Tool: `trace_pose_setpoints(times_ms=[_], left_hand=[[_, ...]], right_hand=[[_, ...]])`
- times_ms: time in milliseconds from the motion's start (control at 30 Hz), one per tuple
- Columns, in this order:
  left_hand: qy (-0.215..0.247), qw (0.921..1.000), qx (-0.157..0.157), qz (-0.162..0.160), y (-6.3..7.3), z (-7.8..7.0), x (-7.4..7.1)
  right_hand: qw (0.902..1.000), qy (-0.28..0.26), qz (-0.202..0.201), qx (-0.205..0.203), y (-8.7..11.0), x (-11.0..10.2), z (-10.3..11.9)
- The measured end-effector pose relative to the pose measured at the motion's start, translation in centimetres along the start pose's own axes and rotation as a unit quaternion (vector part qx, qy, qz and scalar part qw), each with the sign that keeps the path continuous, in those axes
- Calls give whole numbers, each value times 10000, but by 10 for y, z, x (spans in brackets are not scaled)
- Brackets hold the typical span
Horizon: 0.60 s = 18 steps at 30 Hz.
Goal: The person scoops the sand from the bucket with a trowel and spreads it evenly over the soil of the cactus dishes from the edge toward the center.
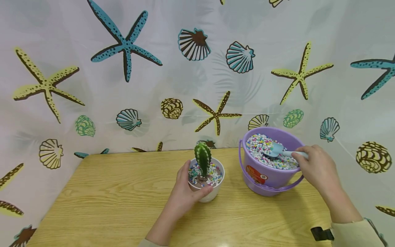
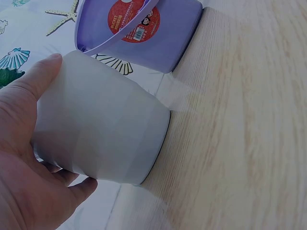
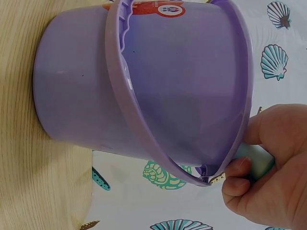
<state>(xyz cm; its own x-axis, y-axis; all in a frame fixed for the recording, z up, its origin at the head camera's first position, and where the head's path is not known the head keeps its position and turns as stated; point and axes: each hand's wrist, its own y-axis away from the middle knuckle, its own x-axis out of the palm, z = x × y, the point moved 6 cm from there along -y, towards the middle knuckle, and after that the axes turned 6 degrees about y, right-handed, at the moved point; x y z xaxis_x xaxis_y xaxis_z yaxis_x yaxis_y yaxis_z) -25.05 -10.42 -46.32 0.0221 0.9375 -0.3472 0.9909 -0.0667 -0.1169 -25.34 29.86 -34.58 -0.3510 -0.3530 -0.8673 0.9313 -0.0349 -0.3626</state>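
My left hand [image 1: 184, 193] curls around the near left side of a white flowerpot [image 1: 210, 196], thumb in front and fingers behind. In the pot a green cactus [image 1: 203, 158] stands upright, with multicoloured pebbles [image 1: 215, 175] around its base over brown soil. At the right, my right hand [image 1: 318, 168] grips the handle of a light blue scoop [image 1: 276, 150]. The scoop's blade dips into the small coloured pebbles [image 1: 257, 144] filling a purple bucket [image 1: 268, 181]. From the right wrist view, the scoop handle [image 3: 254, 160] sits between thumb and fingers at the bucket's rim.
The bucket's purple handle [image 3: 127, 91] hangs down its near side, above a red label [image 2: 134, 20]. All of this stands on a wooden table [image 1: 117, 192]. Behind the table's far edge hangs a white curtain [image 1: 172, 79] printed with starfish and shells.
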Motion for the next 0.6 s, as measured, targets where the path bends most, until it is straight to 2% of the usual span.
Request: trace_pose_setpoints(times_ms=[333,600], left_hand=[[-54,10000,29,-14,1,-1,-1],[-11,10000,55,-4,3,-3,-2]], right_hand=[[9999,-105,6,119,2,-1,0],[9990,-254,212,315,3,-1,-3]])
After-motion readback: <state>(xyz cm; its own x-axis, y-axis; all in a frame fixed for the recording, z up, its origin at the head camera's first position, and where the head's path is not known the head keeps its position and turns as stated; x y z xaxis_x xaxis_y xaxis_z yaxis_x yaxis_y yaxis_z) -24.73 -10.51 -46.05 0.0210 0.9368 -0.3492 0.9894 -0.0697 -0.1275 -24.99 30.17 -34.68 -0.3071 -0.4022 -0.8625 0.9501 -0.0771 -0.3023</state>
